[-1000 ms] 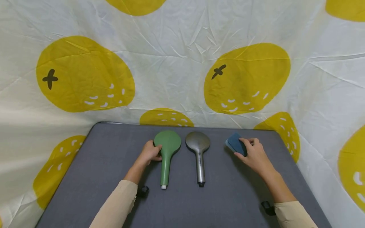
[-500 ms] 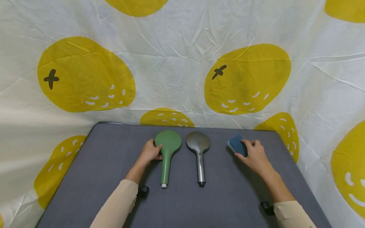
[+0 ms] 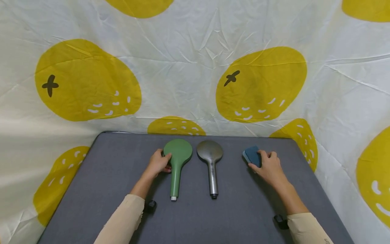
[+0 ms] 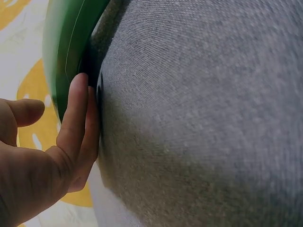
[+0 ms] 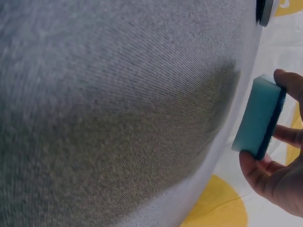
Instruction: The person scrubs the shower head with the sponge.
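Observation:
A green shower head [image 3: 175, 159] lies face down on the grey table, its white-tipped handle toward me. At its left rim is my left hand [image 3: 159, 163]. In the left wrist view the straight fingers [image 4: 75, 113] reach under the green rim, while the thumb stands a little apart from it. My right hand [image 3: 270, 168] pinches a blue sponge [image 3: 252, 156] between thumb and fingers. The right wrist view shows the sponge's light side [image 5: 258, 113] and dark layer, raised off the table. Between the hands lies a dark metallic shower head [image 3: 210, 152], which neither hand touches.
The grey table [image 3: 189, 220] has rounded far corners. Behind and beside it hangs a white cloth [image 3: 179, 81] printed with yellow fruit. A black fitting [image 3: 150, 206] sits below the left wrist, and another black fitting [image 3: 281, 222] is by the right wrist.
The sponge and my right hand have shifted slightly right and nearer to me, with the sponge turned a little. The left hand and both shower heads stay in place; the head view drifts slightly.

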Available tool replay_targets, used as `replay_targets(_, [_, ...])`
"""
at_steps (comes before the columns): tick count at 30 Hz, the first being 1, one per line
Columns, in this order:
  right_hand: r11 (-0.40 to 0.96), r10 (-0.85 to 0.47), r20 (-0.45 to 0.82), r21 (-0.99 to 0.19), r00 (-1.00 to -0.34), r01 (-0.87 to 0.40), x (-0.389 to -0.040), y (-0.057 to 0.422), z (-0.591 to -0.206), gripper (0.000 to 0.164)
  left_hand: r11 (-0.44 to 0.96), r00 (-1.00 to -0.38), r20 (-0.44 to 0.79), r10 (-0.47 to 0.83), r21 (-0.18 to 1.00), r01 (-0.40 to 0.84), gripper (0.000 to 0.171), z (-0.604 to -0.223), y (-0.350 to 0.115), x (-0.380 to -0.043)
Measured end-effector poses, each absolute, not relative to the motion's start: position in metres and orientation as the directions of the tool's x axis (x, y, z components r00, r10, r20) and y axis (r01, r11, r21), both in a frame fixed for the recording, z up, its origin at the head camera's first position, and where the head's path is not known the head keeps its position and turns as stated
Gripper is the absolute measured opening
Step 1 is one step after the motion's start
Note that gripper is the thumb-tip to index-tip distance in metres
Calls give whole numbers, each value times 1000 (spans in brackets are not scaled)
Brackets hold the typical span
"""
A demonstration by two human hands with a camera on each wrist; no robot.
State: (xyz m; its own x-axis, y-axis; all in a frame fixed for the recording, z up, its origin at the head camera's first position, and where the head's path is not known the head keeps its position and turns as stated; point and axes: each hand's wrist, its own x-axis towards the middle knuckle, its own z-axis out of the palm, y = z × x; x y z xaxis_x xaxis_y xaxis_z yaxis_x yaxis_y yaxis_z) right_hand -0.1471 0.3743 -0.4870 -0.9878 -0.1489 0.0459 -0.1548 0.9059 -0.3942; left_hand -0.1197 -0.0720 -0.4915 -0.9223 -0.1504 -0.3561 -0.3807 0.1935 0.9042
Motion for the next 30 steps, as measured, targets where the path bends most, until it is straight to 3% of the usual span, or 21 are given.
replay_targets(12, [918,-98,-14,-386,-995,-85,-150,371,-496,80,207,-919,-363,-153,898,-389,68,-491,-78,-114])
replay_targets(30, [923,-43,-24,-384,-999,-31,-150,361,-512,81,262,-937,-310,-163,902,-344,65,-494,-86,-108])
